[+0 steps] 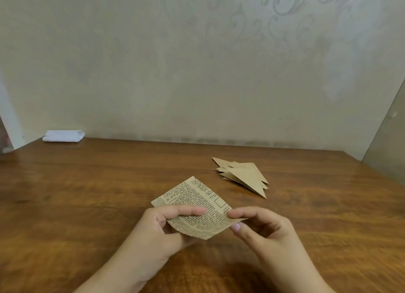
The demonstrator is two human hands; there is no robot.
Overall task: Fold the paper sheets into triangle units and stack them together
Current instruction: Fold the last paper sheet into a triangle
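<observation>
Head view looked down on a brown wooden counter [87, 194] with a glossy, streaked grain. Just above it, both hands held one printed paper sheet [197, 207], tan and covered in small black newspaper-style text (too blurred to read). The sheet sat as a diamond, its upper corner pointing away from the person toward the wall and its lower half curling upward in a soft bend. The left hand [166, 224] gripped the sheet's left side, forefinger laid across the print and thumb underneath. The right hand [260, 224] pinched the sheet's right corner between thumb and curled fingers [241, 214]. Beyond the sheet and to its right lay a stack of folded triangle units [245, 175], plain kraft-coloured, their sharp tips pointing toward the near right; their count was unclear because they overlapped. Far left of the sheet, against the wall, rested a folded white cloth [63, 136]. Both forearms were cut off at the bottom edge.
</observation>
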